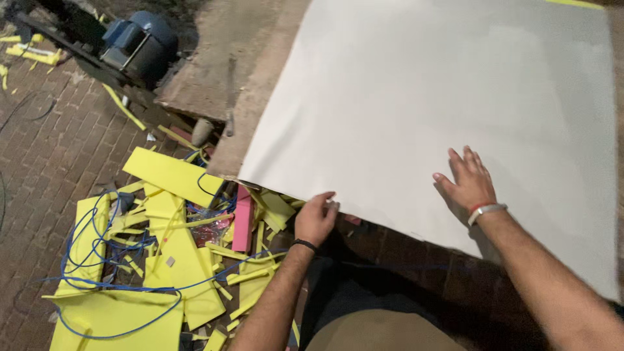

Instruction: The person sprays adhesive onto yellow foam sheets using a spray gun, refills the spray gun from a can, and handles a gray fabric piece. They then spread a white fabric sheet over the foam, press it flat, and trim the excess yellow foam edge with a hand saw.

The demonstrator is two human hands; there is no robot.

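A large pale grey sheet point(429, 97) lies flat on a worn wooden workbench point(221, 58) and overhangs its near edge. My left hand point(314, 218) grips the sheet's near edge from below, fingers curled around it, a dark band on the wrist. My right hand point(467, 182) rests flat on top of the sheet near the same edge, fingers spread, with a red and a silver band at the wrist.
Yellow offcut strips and panels point(162, 260) litter the brick floor at lower left, tangled with a blue cable point(97, 253) and one pink strip point(244, 218). A blue-grey motor point(140, 42) sits at the bench's far left end.
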